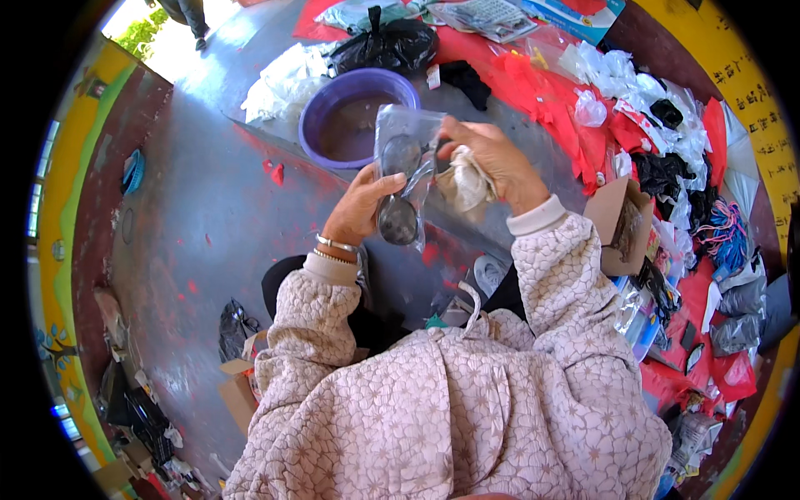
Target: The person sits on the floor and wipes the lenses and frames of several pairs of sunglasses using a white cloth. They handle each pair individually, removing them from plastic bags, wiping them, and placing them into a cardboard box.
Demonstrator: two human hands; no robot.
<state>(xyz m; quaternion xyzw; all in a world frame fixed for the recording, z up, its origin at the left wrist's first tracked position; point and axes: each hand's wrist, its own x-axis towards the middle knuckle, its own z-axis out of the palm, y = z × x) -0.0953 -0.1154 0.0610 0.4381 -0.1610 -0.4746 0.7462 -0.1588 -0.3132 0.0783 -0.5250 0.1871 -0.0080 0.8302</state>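
Observation:
My left hand [360, 204] is closed on a see-through plastic bag [412, 119], its thumb lying across the front. Inside or behind the plastic is a pair of sunglasses [397, 222] with two dark round lenses, one above the other. My right hand [493, 162] pinches the bag's right side near the top with thumb and forefinger. A crumpled off-white cloth [467, 185] is tucked under its other fingers. Whether the right fingertips also touch the frame is hard to make out. Just beyond the bag stands a purple basin [312, 125].
Behind the basin lie a black plastic bag [385, 48] and white plastic bags [287, 79]. Red sheeting [533, 92] with heaped bags spreads along the right. An open cardboard box [607, 218] stands by my right elbow; another carton [239, 392] sits at my left.

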